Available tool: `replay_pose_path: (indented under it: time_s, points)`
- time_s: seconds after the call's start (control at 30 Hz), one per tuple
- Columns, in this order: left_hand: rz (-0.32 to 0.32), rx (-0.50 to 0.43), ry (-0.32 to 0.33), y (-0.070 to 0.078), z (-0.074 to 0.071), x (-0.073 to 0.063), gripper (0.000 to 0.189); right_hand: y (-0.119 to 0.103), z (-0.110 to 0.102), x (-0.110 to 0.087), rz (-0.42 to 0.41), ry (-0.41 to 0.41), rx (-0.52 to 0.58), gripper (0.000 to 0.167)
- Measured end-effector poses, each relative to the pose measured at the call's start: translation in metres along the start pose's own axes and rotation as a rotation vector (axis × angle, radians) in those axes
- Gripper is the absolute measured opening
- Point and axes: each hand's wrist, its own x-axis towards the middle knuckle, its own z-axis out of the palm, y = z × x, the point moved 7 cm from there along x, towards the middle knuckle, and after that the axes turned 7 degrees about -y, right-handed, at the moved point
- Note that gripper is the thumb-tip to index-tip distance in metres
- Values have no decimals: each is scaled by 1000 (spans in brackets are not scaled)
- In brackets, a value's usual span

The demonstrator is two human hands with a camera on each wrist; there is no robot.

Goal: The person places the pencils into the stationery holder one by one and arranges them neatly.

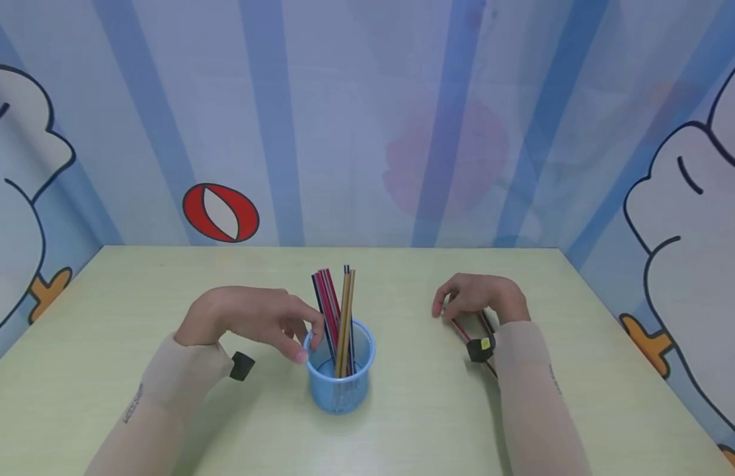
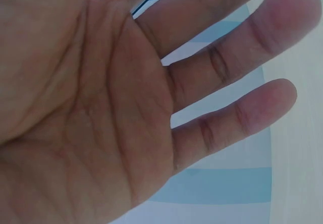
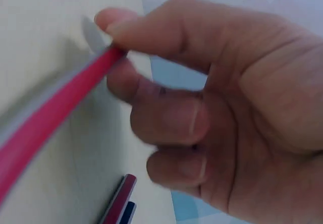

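A light-blue plastic cup point(image 1: 339, 398) stands upright on the table, holding several striped and yellow pencils point(image 1: 344, 317). My left hand point(image 1: 257, 316) pinches its left rim, with the thumb outside and the index finger inside. The left wrist view shows the palm and outstretched other fingers; the cup is out of sight there. To the right of the cup, my right hand point(image 1: 477, 294) pinches the end of a red-and-grey striped pencil point(image 3: 65, 103) between thumb and index finger, its remaining fingers curled. Below it lie a dark red pencil point(image 3: 121, 196) and a dark blue pencil point(image 3: 128, 213).
The pale table point(image 1: 403, 423) meets a blue striped backdrop point(image 1: 349, 132) at its far edge, with printed cartoon walls on both sides. A small black cube point(image 1: 242, 365) sits at the left wrist and another black cube point(image 1: 480, 349) at the right.
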Motion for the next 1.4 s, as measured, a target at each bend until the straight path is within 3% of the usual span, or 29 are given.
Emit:
replay_pose_path:
  time_s: [0.23,0.4,0.7,0.83,1.17,1.4]
  points:
    - [-8,-3,-5,0,0,0,16,-15,-9,-8,-142,44,6,19]
    - [-14,-12,-4,0,0,0,15,-33,-18,-24,-241,98,7,17]
    - [-12,-6,1,0,0,0,15,-57,-31,-57,-347,218,3,11]
    - [-7,-11,0,0,0,0,15,-64,-34,-67,-414,221,20,10]
    - [-20,-25,2,0,0,0,15,-81,-36,-86,-701,171,130,8]
    - [-12,-16,0,1,1,0,15,-87,-40,-97,-819,232,202,9]
